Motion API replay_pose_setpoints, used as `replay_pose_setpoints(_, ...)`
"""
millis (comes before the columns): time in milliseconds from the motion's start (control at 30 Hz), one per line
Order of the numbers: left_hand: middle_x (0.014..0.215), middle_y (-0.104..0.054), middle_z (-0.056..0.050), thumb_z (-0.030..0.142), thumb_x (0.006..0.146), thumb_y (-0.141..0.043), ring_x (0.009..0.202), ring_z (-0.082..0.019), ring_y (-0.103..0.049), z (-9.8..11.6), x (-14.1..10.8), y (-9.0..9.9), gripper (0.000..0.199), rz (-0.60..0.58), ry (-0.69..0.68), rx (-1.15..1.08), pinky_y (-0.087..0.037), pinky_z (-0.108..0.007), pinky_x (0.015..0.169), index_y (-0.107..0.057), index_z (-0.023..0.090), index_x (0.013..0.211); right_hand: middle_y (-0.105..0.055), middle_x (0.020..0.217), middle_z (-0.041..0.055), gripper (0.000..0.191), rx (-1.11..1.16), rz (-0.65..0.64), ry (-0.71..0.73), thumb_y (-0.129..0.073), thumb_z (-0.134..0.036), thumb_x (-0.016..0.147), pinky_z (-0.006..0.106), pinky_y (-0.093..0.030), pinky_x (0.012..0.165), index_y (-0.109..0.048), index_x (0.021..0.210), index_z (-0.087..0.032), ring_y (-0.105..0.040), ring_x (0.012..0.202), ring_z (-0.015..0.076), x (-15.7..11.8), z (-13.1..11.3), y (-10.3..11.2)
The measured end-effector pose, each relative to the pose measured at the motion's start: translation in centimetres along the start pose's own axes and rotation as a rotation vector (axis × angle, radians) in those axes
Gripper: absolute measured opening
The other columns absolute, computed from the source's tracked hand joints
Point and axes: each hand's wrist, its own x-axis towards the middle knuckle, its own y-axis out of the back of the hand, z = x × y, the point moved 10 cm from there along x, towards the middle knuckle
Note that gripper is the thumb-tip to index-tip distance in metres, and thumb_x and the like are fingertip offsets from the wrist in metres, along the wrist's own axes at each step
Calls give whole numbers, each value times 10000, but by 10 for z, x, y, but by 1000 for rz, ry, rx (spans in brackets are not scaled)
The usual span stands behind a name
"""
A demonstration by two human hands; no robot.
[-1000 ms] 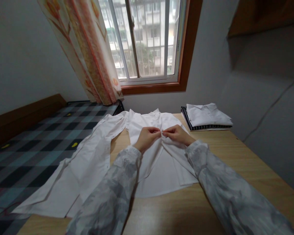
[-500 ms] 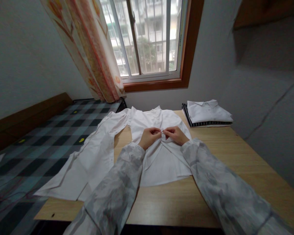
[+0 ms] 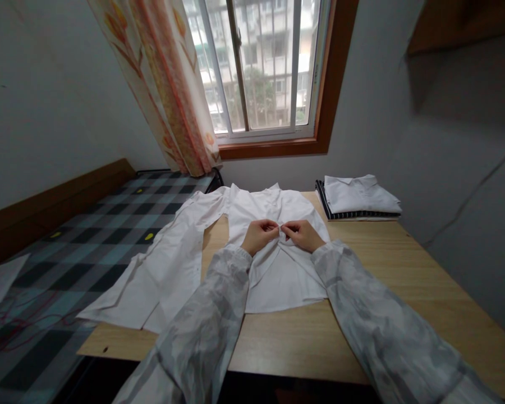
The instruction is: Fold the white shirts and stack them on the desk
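Pinched white shirt (image 3: pixel 284 283), long axis front-to-back, collar (image 3: pixel 274 188) toward window (image 3: pixel 269 84)

We look through a single head camera from above the near edge of the wooden table (image 3: pixel 294 342), facing forward and down across it to the sliding window (image 3: pixel 265 73) beyond the far edge. Our left hand (image 3: pixel 260 235) and right hand (image 3: pixel 305 235) come near mid-view, close enough for fingers to show. We take in the table's near left corner low in the view, and the checked bedding (image 3: pixel 105 247) past its left edge.
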Motion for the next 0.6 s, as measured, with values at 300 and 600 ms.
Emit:
replay_pose_setpoints(300, 711, -742, -28, 389, 650, -883, 658, -148, -614, -5, 2, 0, 313, -13, 49, -48, -456, -259, 635, -802, 135, 813, -729, 738, 26, 257, -138, 8, 68, -592, -357, 994, 306, -450, 690, -743, 854, -204, -629, 696, 186, 0, -15, -1)
replay_pose_setpoints(600, 694, -702, 1, 354, 684, -838, 601, -107, -548, -8, 5, -5, 293, -90, 107, -120, -404, -231, 577, -788, 124, 859, -690, 755, 11, 264, -38, -7, 44, -555, -403, 1039, 296, -455, 696, -700, 930, -210, -610, 705, 180, 1, -10, -5)
